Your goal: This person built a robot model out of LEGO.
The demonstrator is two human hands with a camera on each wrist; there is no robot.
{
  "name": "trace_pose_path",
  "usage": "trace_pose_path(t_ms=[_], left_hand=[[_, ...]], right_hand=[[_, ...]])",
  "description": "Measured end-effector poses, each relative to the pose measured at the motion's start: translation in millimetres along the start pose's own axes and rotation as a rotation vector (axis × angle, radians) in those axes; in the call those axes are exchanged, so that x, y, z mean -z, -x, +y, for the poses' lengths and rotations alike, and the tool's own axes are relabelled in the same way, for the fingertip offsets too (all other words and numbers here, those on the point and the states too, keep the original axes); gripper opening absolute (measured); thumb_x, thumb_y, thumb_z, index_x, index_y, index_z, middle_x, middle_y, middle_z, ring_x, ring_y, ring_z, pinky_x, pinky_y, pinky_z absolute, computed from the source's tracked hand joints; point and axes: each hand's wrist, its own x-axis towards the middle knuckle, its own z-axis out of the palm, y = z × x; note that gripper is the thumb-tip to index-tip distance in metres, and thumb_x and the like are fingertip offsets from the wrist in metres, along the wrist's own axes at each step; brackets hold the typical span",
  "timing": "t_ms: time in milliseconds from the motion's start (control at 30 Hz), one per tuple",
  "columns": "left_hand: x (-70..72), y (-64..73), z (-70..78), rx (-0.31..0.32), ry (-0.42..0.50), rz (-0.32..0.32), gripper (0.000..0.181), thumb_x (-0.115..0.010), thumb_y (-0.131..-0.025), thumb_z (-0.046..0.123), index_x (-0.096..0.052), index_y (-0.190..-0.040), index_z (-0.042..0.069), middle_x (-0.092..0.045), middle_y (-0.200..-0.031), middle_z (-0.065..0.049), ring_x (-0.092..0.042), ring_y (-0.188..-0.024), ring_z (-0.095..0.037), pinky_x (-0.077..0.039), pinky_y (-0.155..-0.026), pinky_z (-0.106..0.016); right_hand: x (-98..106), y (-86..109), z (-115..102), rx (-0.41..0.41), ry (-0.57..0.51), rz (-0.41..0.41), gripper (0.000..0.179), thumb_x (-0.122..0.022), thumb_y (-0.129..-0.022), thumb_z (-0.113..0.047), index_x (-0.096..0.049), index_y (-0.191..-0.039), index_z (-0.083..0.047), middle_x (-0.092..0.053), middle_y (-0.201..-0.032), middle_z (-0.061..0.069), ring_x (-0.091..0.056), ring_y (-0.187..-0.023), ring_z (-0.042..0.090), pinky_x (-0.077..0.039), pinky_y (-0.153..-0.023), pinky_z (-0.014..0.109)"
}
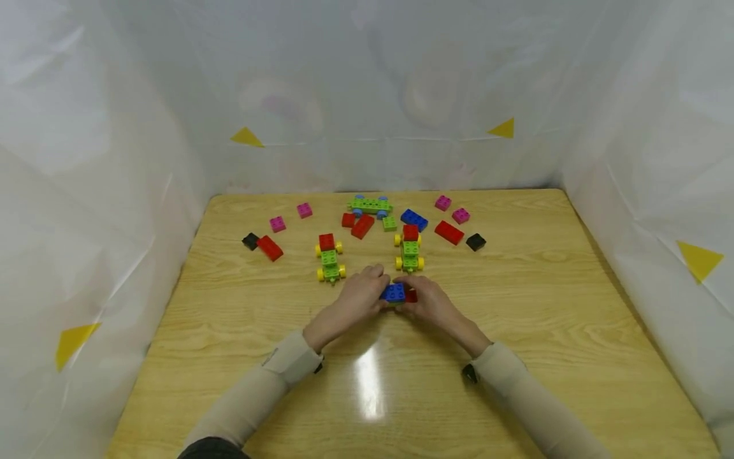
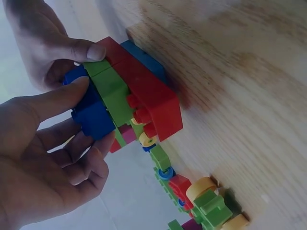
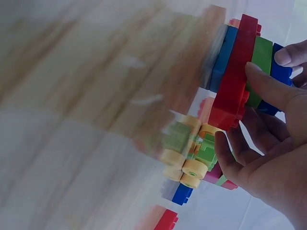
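Note:
A stack of toy bricks stands near the middle of the table between both hands. On top is a blue brick [image 1: 394,292], over a green layer [image 2: 111,91], a red layer [image 2: 156,98] and a lower blue brick [image 3: 223,60]. My left hand [image 1: 360,293] pinches the top blue brick, thumb on its near side. From the other side my right hand [image 1: 429,303] holds the stack, its thumb against the green and red layers in the right wrist view. Red studs stick out beyond the green layer at the right end.
Beyond the hands stand two yellow-wheeled brick cars [image 1: 331,258] [image 1: 410,248]. A green base with blue wheels [image 1: 370,206] is at the back. Loose red bricks [image 1: 449,233], pink bricks [image 1: 460,215], a blue brick [image 1: 414,220] and black bricks [image 1: 476,241] lie around. White sheeting surrounds the table.

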Motion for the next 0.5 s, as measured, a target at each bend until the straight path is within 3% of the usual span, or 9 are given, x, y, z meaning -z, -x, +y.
trace_pose_path(t_ms=[400, 500], left_hand=[[-6.1, 2.5, -0.2, 0.012, -0.002, 0.043, 0.031, -0.076, -0.084, 0.021, -0.064, -0.107, 0.004, -0.055, -0.101, -0.006, -0.053, -0.090, -0.021, -0.051, -0.068, -0.033], [-6.3, 2.8, -0.9, 0.022, 0.032, 0.023, 0.030, -0.075, -0.085, 0.022, -0.064, -0.108, 0.005, -0.055, -0.101, -0.005, -0.053, -0.091, -0.020, -0.051, -0.070, -0.032]], right_hand=[[0.4, -3.3, -1.8, -0.003, 0.000, -0.033, 0.050, -0.081, -0.078, -0.012, -0.061, -0.123, -0.003, -0.064, -0.116, 0.012, -0.061, -0.104, 0.025, -0.050, -0.090, 0.042], [-0.2, -1.8, -0.8, -0.009, -0.003, -0.027, 0.047, -0.081, -0.078, -0.012, -0.062, -0.120, -0.004, -0.065, -0.114, 0.010, -0.061, -0.102, 0.024, -0.050, -0.089, 0.041]])
